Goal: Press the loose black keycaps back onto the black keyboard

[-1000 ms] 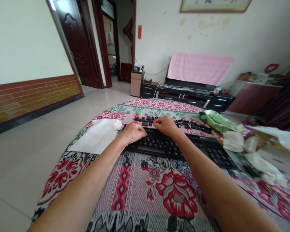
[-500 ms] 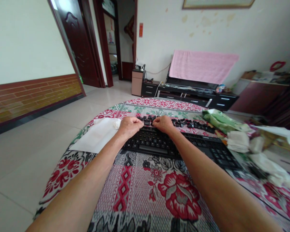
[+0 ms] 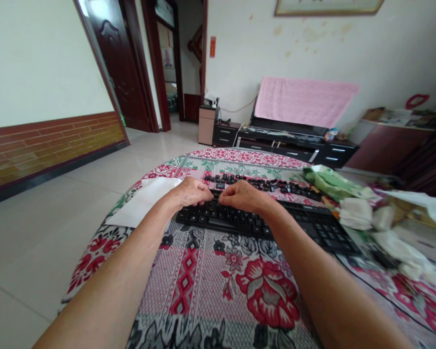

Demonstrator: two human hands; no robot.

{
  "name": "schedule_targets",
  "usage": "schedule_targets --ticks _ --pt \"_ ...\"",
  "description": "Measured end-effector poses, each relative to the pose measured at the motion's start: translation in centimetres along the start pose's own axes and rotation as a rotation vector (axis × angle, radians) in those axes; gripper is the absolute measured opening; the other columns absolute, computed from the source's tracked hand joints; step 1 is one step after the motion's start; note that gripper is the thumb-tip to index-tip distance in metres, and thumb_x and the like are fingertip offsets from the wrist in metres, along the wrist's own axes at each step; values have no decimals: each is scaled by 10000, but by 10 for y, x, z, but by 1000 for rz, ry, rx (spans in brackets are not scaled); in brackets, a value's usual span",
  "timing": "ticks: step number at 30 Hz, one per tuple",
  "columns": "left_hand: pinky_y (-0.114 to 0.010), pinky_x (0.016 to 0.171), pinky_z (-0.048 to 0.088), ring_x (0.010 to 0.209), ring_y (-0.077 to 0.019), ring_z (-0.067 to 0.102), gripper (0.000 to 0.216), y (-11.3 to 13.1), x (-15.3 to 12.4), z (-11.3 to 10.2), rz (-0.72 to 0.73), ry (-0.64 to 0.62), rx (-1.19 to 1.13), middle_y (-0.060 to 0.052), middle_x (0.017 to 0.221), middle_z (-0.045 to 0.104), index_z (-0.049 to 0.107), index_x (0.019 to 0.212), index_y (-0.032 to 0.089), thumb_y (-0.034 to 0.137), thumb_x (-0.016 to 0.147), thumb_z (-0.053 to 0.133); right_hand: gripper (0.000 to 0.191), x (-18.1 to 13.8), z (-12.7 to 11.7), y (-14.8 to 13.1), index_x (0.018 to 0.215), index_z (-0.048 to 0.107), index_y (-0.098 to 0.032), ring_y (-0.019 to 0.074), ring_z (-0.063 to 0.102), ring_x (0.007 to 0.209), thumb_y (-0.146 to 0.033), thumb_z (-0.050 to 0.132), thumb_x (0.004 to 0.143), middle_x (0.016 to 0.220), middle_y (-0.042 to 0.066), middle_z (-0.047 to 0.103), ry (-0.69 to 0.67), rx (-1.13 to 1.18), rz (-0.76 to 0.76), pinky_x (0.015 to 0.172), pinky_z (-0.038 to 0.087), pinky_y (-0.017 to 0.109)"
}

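Note:
A black computer keyboard (image 3: 236, 225) lies on the patterned tablecloth, with bare spots among its upper rows. Over its upper left part, my left hand (image 3: 193, 192) is closed in a pinch. Facing it, a small gap away, my right hand (image 3: 242, 196) is pinched too, fingertips low above the keys. Whatever sits between the fingers of either hand is too small to make out. Just behind the keyboard runs a strip of loose black keycaps (image 3: 292, 188), and one wider keycap (image 3: 220, 185) lies nearer the hands.
Left of the keyboard is a white sheet (image 3: 140, 203). A green plastic packet (image 3: 334, 182), a folded white cloth (image 3: 356, 212) and a cardboard box (image 3: 410, 213) crowd the right side. A black cable (image 3: 381, 291) trails at right. Beyond the table stands a TV cabinet (image 3: 269, 143).
Both hands have come nearer to me, from the loose keycaps to over the keyboard. The keyboard has shifted slightly left. The wide keycap between the hands now lies uncovered behind them.

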State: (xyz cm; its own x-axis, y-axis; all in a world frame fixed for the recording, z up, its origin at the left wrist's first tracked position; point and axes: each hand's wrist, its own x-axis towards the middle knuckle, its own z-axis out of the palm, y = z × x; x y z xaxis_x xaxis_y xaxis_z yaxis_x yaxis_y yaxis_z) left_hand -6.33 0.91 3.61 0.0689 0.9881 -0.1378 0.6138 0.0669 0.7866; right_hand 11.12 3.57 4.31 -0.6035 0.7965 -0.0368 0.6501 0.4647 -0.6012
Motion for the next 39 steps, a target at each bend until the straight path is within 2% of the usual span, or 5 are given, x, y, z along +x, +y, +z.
schedule_targets --ticks 15,22,30,36,39 --pt "-217 437 332 462 -94 459 276 -3 4 12 35 -117 162 3 526 551 666 747 186 387 586 565 259 4 9 -1 659 691 -100 88 422 494 -241 478 617 538 18 538 -39 -113 95 445 309 207" --pt "-225 503 364 541 -114 510 298 -5 7 16 37 -81 238 -8 608 609 663 734 191 415 563 567 244 6 11 1 700 706 -140 122 509 570 -234 501 607 606 35 618 -15 -106 102 472 335 207" --pt "-230 528 357 594 -133 528 276 -2 5 19 63 -50 336 -13 639 631 665 721 189 381 557 553 235 6 13 6 671 684 -125 82 433 477 -225 476 627 549 9 576 -41 -62 33 444 318 198" --pt "-218 511 344 604 -128 528 250 -7 9 22 92 -13 358 3 636 626 666 708 209 365 536 574 192 6 16 6 614 667 -120 81 421 470 -221 504 610 496 4 536 8 -100 42 423 288 203" --pt "-211 494 342 581 -120 522 225 -10 10 23 98 5 330 4 607 613 664 691 203 344 538 579 181 7 10 10 660 660 -133 77 430 484 -234 518 611 541 -4 558 -7 -2 11 444 309 196"
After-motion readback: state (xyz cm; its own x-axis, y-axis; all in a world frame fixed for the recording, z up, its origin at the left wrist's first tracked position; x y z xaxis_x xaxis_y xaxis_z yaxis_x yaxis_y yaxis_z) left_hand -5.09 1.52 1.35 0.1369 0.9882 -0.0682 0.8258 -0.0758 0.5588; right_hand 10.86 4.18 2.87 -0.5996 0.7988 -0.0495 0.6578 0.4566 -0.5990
